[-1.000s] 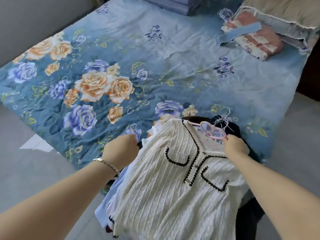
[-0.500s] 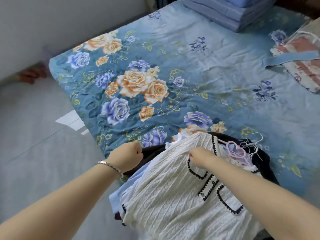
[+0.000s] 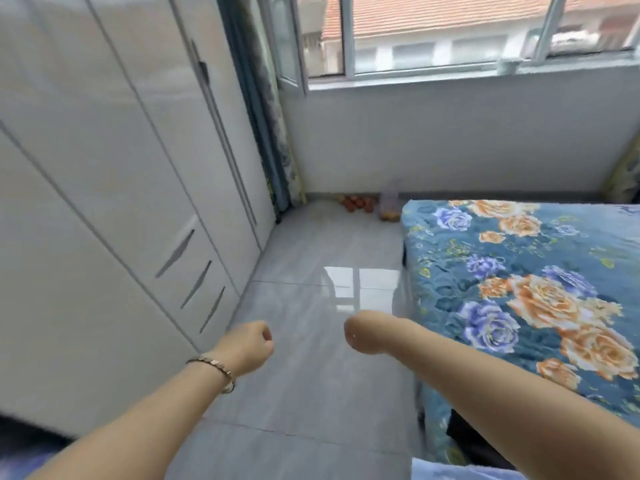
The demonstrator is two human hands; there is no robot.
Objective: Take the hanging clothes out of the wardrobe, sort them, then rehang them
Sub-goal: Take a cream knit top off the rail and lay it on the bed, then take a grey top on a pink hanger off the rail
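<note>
Hands are empty: your left hand (image 3: 247,348) is curled with nothing in its grip, the right hand (image 3: 360,336) bent down, grip unreadable. Clothes are barely visible, at the bed's (image 3: 512,271) near edge. Face the shut wardrobe (image 3: 104,174) squarely before pulling a door.

Right hand (image 3: 360,336) bent away past wrist, fingers hidden; orange items (image 3: 356,203) beyond the bed (image 3: 519,271) too blurred to identify.

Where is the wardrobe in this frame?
The wardrobe fills the left side of the head view, doors shut, across the tiled floor from the floral bed on the right.
</note>
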